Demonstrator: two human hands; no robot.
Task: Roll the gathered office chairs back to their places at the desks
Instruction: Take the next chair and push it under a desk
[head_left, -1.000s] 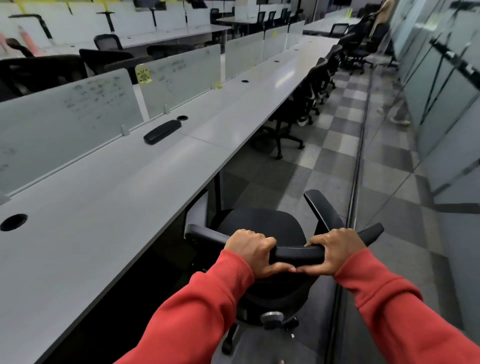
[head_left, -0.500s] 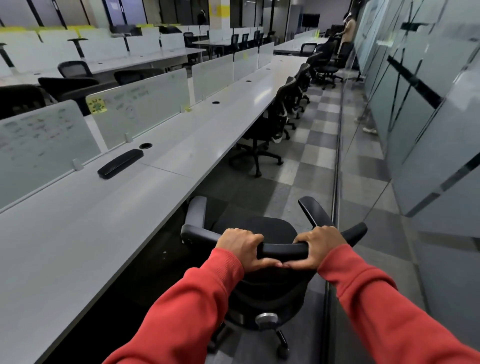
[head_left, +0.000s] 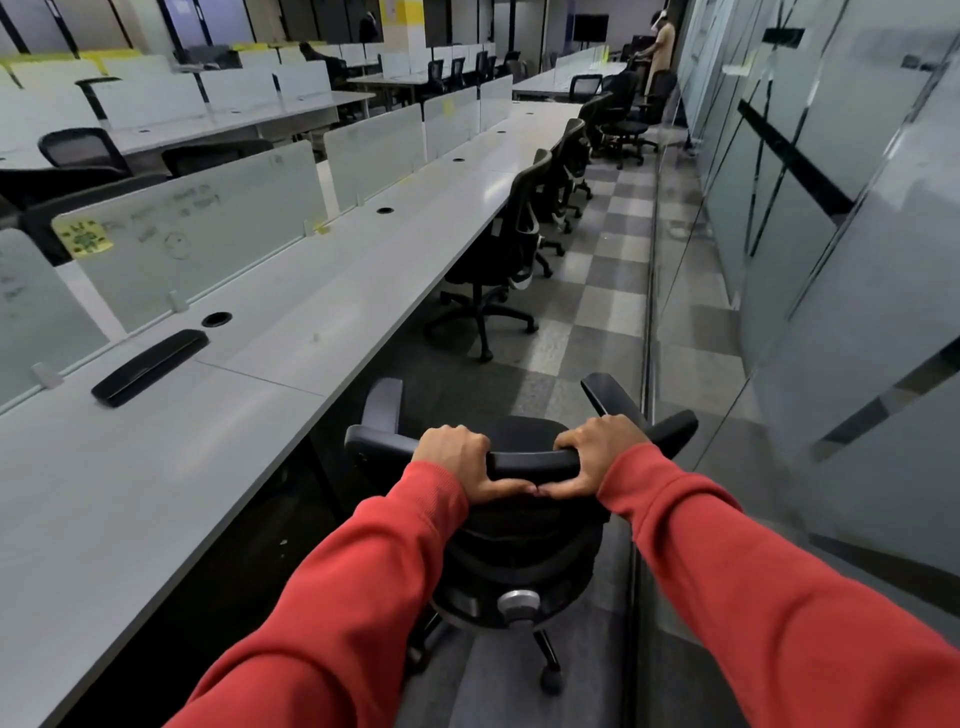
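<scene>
Between a long white desk (head_left: 208, 467) and a glass partition wall (head_left: 857, 260), a person in red sleeves (head_left: 363, 597) grips a black office chair (head_left: 519, 551) by the top rail of its backrest. L hand (head_left: 457, 457) and R hand (head_left: 597, 452) sit side by side at the rail's centre, fingers curled over the top, thumbs tucked beneath and almost meeting tip to tip. Chair stands in the aisle w/ its seat facing away from the camera, L armrest just beside the desk edge, castors on grey checkered carpet (head_left: 597, 291); it is not tucked under the desk. Ahead, a row of black chairs (head_left: 498, 260) sits pushed in along the same desk. Frosted divider panels (head_left: 218, 244) run down the desk's middle, one w/ a yellow sticky note (head_left: 83, 238). A black oblong pad (head_left: 148, 366), possibly a loose armrest, lies on the desktop near a cable hole (head_left: 216, 319). At the aisle's far end a second person (head_left: 662, 52) stands beside more chairs.
</scene>
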